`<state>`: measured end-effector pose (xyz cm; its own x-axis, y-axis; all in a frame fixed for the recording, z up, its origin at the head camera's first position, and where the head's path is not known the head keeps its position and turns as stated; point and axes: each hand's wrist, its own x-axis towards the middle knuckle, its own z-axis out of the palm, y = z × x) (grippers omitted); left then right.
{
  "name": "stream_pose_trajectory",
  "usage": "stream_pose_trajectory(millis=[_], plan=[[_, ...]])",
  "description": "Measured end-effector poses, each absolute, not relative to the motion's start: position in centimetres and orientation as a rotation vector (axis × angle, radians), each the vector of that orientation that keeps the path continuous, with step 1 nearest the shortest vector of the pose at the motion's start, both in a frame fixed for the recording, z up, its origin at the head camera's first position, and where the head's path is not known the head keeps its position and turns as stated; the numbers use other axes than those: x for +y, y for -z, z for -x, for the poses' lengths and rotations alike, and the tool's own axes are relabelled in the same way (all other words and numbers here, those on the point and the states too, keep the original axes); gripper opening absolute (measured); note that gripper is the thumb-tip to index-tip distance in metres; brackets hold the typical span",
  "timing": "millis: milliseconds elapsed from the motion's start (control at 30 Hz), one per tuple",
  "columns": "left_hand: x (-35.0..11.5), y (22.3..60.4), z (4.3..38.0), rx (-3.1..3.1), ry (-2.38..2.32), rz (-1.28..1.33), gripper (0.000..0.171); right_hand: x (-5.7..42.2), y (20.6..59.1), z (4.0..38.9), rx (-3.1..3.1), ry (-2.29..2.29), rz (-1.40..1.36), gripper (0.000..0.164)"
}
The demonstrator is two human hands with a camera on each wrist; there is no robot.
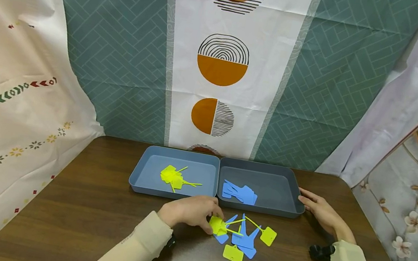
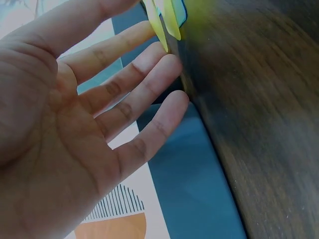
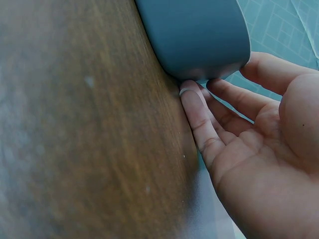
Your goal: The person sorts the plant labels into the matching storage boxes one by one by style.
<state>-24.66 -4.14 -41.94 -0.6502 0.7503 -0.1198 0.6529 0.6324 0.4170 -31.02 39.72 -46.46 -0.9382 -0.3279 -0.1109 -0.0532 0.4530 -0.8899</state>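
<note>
My left hand (image 1: 193, 212) pinches yellow plant labels (image 1: 218, 226) between thumb and fingertips, over the near pile; their thin stems point right. In the left wrist view, yellow stems (image 2: 170, 19) show by the fingertips, and the other fingers are spread. Blue plant labels (image 1: 244, 241) lie beneath and beside them on the table. Two more yellow labels rest there, one to the right (image 1: 268, 236) and one in front (image 1: 233, 254). My right hand (image 1: 321, 211) touches the right end of the dark grey tray (image 1: 279, 187) with its fingertips, fingers fairly straight.
A blue-grey tray (image 1: 154, 163) stands left of the dark one, side by side. Yellow labels (image 1: 173, 177) lie in the left tray, blue labels (image 1: 239, 192) in the dark one. Behind the brown wooden table (image 1: 97, 213) hangs a patterned curtain (image 1: 120, 66).
</note>
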Motion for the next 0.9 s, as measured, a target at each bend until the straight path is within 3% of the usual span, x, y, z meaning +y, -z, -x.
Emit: stream_pose_trajectory(millis=[900], plan=[[-7.5,39.1,26.4,2.572,-0.870,-1.033,0.051,39.9,46.7,31.1,2.449,1.460,0.314,0.073]])
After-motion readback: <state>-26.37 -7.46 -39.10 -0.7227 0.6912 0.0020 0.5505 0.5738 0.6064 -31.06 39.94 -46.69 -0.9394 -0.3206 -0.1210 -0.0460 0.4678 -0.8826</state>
